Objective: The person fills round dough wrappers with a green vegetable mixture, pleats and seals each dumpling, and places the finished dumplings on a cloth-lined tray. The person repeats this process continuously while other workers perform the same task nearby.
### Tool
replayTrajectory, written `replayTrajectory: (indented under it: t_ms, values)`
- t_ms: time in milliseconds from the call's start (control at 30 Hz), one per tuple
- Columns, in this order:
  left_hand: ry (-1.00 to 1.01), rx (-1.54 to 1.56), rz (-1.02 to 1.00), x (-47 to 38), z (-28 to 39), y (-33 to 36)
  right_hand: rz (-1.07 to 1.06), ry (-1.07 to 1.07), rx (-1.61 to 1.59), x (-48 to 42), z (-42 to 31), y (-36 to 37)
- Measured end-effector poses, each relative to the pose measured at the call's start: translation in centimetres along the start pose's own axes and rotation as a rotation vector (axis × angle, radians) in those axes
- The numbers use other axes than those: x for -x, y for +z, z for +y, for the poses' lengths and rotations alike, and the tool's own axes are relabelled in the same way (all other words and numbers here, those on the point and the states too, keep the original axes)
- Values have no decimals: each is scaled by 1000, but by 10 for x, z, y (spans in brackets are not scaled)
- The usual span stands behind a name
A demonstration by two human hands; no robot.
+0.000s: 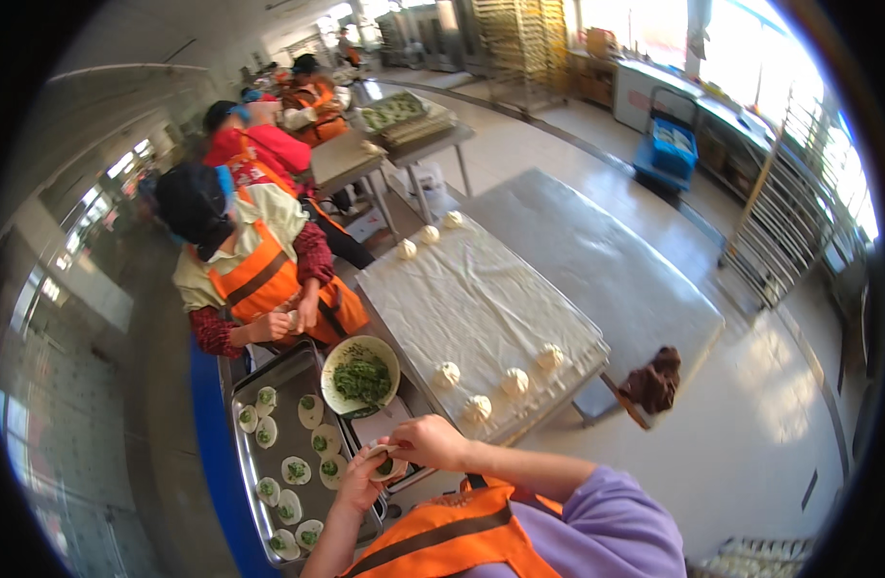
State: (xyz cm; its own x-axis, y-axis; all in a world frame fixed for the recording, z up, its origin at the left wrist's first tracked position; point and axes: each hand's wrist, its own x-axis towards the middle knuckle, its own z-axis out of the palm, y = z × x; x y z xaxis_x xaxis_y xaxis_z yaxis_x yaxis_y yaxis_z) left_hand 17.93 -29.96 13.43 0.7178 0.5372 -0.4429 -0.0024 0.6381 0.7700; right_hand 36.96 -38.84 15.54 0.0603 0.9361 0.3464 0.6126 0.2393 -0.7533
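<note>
My left hand cups a round dough wrapper with green filling in it. With its fingertips, my right hand grips the wrapper's upper edge, which is partly folded over. Just beyond my hands stands a cream bowl of chopped green filling. To the left, a metal tray holds several flat dough rounds topped with green filling. Several pleated buns, one of them near my right hand, sit on a cloth-lined tray.
A co-worker in an orange apron handles dough across the metal tray. A metal table adjoins the cloth-lined tray, with a dark brown cloth at its corner. Further off are a blue crate on a cart and a wheeled rack.
</note>
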Motion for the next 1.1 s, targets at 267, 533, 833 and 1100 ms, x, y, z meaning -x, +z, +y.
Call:
replayTrajectory:
  t_ms: [267, 533, 833, 1100]
  values:
    - [99, 114, 41, 4, -25, -2, 57, -82, -50, -2, -9, 7]
    - [-15, 48, 59, 5, -41, -13, -256, -222, 119, -1, 9, 18]
    - [-68, -164, 5, 6, -30, -22, -266, -228, 146, -3, 1, 22]
    - [-18, -506, -183, -16, -5, 8, -240, 90, 52, -1, 9, -3]
